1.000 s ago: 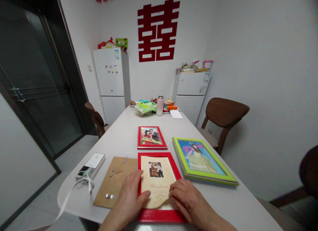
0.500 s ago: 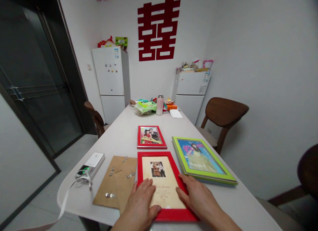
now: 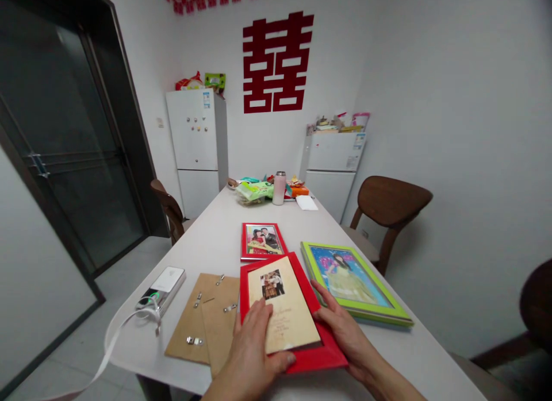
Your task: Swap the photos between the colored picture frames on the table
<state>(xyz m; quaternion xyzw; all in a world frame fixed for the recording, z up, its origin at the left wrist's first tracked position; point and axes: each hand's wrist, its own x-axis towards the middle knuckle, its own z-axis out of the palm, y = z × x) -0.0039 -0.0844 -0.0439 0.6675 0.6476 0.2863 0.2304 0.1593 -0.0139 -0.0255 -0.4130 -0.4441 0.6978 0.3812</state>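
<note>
A red picture frame (image 3: 254, 269) is in both my hands, turned a little and seemingly raised off the table at its near edge. Inside it lies a cream insert sheet (image 3: 297, 317) with a small photo, skewed against the frame's opening so that a dark gap shows at its lower right. My left hand (image 3: 254, 343) grips the frame's lower left, fingers over the sheet and thumb along the bottom border. Around the right border my right hand (image 3: 340, 326) is closed, thumb on top; its other fingers are partly hidden underneath. Brown backing boards (image 3: 190, 326) with metal clips lie left of the frame.
Beyond the held frame lies a smaller red frame (image 3: 244, 243) with a couple's photo. A green frame (image 3: 379, 315) rests at right. At left are a power bank (image 3: 166, 280) and white cable (image 3: 110, 343). A pink bottle (image 3: 279, 189) and snack bags (image 3: 254, 191) stand farther back.
Both hands have lifted and turned the red frame, which lay flat and straight before. The cream sheet has shifted askew inside it. My right hand now wraps the right border. The view has tilted up slightly.
</note>
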